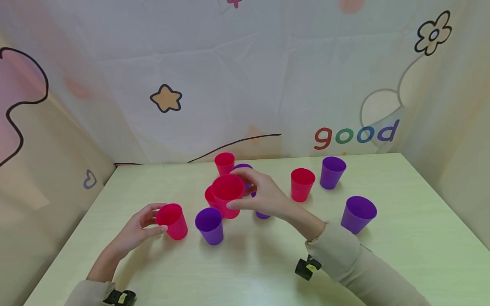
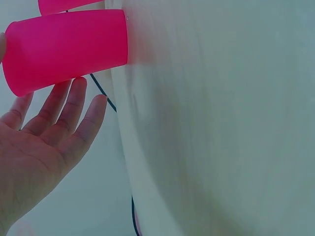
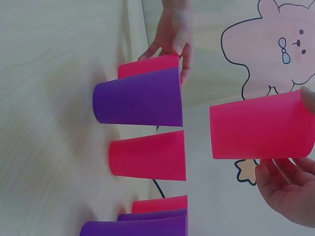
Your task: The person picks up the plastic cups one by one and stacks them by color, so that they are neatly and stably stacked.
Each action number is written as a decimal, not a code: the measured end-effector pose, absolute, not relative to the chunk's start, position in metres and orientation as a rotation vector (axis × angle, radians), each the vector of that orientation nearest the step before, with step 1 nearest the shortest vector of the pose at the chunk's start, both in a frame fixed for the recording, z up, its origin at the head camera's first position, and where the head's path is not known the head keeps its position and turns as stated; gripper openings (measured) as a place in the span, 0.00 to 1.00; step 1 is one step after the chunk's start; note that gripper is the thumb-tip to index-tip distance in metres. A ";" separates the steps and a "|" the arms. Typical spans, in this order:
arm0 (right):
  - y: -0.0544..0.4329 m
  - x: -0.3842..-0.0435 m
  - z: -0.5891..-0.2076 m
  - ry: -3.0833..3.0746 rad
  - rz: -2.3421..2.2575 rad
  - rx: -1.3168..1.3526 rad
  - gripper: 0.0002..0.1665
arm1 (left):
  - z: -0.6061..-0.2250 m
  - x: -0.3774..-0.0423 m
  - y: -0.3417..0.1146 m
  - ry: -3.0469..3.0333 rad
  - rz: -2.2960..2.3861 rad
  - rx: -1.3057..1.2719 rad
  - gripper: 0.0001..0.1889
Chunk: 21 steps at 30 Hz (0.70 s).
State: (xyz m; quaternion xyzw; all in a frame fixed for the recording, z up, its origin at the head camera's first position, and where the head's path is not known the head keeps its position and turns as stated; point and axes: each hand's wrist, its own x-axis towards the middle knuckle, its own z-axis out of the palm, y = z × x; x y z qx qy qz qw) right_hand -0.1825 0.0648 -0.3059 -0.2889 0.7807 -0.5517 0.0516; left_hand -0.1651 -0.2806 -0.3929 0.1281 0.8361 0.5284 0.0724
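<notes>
My left hand (image 1: 134, 231) is around a red plastic cup (image 1: 175, 223) that stands upright on the table at the left, thumb on the near side and fingers on the far side. The left wrist view shows its fingertips (image 2: 78, 86) right at the wall of that cup (image 2: 69, 49). A second red cup (image 1: 226, 197) is held by my right hand (image 1: 266, 195), thumb and fingers on opposite sides near the rim. The right wrist view shows this cup (image 3: 261, 128) raised off the table. Just right of the left hand's cup stands a purple cup (image 1: 209, 227).
Behind the raised cup stand another red cup (image 1: 209, 196), a back red cup (image 1: 224, 162) and purple cups partly hidden by my right hand. On the right are a red cup (image 1: 302, 185) and two purple cups (image 1: 332, 174). A printed curtain (image 1: 229, 97) hangs behind the table (image 1: 183, 276).
</notes>
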 end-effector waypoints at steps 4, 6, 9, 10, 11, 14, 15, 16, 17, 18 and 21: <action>0.057 -0.184 -0.304 2.393 -1.651 -0.886 0.37 | -0.393 -0.166 -0.281 2.523 1.574 0.383 0.29; 0.053 -0.185 -0.303 2.409 -1.633 -0.880 0.38 | -0.393 -0.166 -0.281 2.530 1.565 0.379 0.29; 0.047 -0.186 -0.302 2.422 -1.610 -0.871 0.38 | -0.394 -0.166 -0.282 2.531 1.562 0.375 0.29; 0.044 -0.187 -0.301 2.419 -1.609 -0.872 0.38 | -0.394 -0.166 -0.282 2.531 1.562 0.374 0.29; 0.042 -0.187 -0.301 2.413 -1.612 -0.874 0.38 | -0.394 -0.166 -0.282 2.532 1.561 0.375 0.30; 0.036 -0.189 -0.300 2.404 -1.613 -0.898 0.39 | -0.394 -0.166 -0.282 2.533 1.560 0.378 0.29; 0.034 -0.190 -0.300 2.399 -1.614 -0.905 0.40 | -0.394 -0.166 -0.282 2.533 1.560 0.379 0.29; 0.032 -0.190 -0.300 2.396 -1.615 -0.910 0.40 | -0.393 -0.166 -0.281 2.533 1.560 0.379 0.29; 0.030 -0.191 -0.299 2.392 -1.616 -0.919 0.40 | -0.393 -0.166 -0.281 2.533 1.561 0.380 0.29; 0.028 -0.191 -0.299 2.392 -1.612 -0.925 0.40 | -0.393 -0.165 -0.281 2.532 1.561 0.380 0.29; 0.022 -0.192 -0.298 2.384 -1.613 -0.935 0.40 | -0.392 -0.165 -0.280 2.531 1.564 0.378 0.29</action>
